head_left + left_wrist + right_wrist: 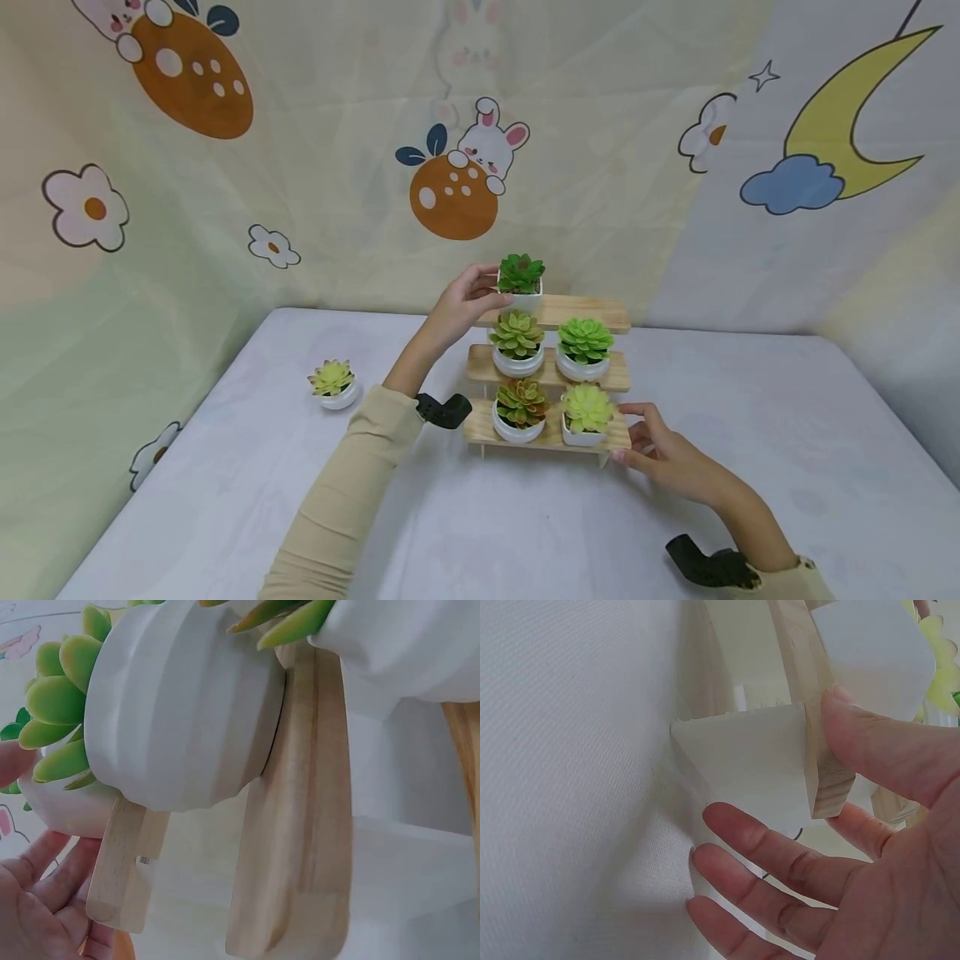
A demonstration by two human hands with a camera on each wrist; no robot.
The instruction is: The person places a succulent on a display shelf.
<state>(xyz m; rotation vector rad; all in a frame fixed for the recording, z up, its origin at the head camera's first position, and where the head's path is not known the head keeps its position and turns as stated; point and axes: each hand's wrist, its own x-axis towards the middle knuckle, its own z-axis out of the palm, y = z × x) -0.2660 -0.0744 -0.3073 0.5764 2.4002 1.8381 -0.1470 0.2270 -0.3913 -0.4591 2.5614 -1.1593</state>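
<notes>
On the left end of the top board, my left hand [459, 307] holds a white pot [522, 298] with a dark green succulent [521, 272], thumb in front and fingers at its side. My right hand [672, 457] pinches the right end of the bottom board of a three-step wooden plant stand [551, 442] between thumb and index finger. In the right wrist view its other fingers [735, 874] spread below the board [831, 780]. Two potted succulents, olive green [517, 333] and bright green [585, 340], sit on the middle step. A reddish-green one [522, 403] and a yellow-green one [588, 408] occupy the bottom step.
Left of the stand, another small succulent [332, 379] in a round white pot stands alone on the white-covered table [247, 500]. Behind the table hangs a printed cloth [337, 183] with rabbits, flowers and a moon.
</notes>
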